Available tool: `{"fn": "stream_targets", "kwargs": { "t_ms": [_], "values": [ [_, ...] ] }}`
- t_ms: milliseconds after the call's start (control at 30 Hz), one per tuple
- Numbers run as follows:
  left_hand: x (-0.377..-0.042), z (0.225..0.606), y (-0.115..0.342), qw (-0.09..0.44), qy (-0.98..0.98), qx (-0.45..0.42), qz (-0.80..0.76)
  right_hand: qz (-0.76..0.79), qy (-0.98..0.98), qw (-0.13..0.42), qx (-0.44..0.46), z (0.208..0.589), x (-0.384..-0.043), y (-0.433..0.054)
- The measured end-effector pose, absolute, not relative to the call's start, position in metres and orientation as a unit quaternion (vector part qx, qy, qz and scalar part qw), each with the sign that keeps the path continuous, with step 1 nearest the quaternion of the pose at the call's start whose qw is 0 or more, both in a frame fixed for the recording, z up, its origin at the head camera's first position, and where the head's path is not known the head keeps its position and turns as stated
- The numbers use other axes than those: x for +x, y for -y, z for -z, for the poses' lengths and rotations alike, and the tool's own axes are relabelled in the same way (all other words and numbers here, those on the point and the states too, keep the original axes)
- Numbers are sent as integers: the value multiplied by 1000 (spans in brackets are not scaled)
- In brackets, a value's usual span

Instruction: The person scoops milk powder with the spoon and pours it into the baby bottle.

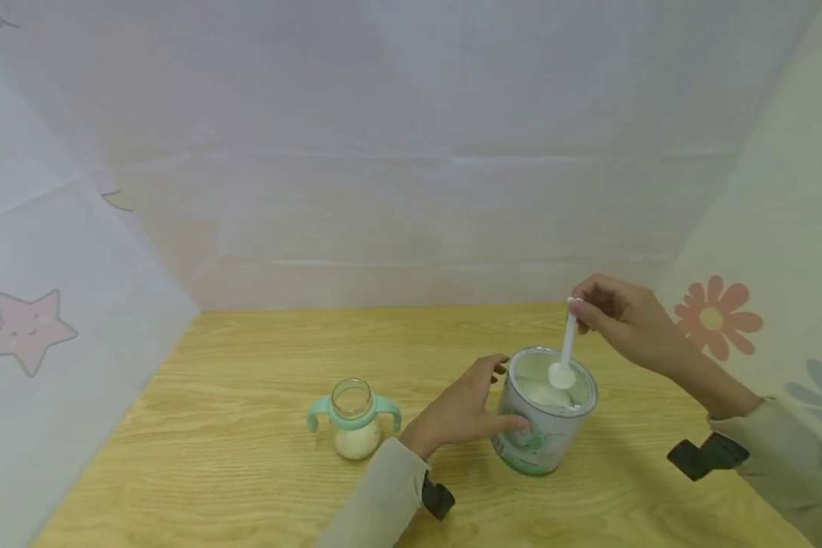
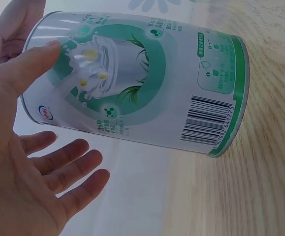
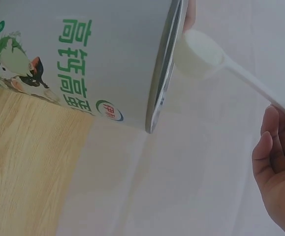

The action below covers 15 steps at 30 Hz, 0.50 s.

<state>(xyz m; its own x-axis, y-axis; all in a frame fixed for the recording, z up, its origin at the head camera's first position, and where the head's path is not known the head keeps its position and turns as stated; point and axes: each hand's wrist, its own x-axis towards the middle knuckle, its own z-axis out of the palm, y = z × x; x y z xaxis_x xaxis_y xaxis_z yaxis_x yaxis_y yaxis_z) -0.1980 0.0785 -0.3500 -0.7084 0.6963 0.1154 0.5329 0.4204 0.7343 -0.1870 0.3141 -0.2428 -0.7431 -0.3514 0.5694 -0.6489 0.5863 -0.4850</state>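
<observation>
A milk powder can (image 1: 537,426), white and green with its top off, is on the right of the table with pale powder inside. My left hand (image 1: 462,407) is at its left side; in the left wrist view the thumb (image 2: 39,59) lies against the can and the other fingers (image 2: 76,169) stretch out apart from it. My right hand (image 1: 623,316) pinches the end of a white scoop's handle. The scoop (image 3: 253,78) hangs bowl-down over the can's mouth, and its bowl (image 1: 562,375) is full of powder.
Left of my left hand stands a glass baby bottle (image 1: 356,441) with mint-green side handles, no lid, and pale contents. All of it is on a wood-grain table (image 1: 246,380). Pale cloth walls (image 1: 418,190) with printed stars and flowers enclose the back and sides.
</observation>
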Motion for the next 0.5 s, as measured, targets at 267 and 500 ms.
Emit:
{"fn": "stream_targets", "kwargs": {
  "t_ms": [267,500],
  "values": [
    [-199,348,-73,99,-841,363,-388,-353,872,209,266,242,-190,-309],
    [-199,342,-67,92,-850,356,-377,-359,873,218,248,244,-194,-306]
  ]
}}
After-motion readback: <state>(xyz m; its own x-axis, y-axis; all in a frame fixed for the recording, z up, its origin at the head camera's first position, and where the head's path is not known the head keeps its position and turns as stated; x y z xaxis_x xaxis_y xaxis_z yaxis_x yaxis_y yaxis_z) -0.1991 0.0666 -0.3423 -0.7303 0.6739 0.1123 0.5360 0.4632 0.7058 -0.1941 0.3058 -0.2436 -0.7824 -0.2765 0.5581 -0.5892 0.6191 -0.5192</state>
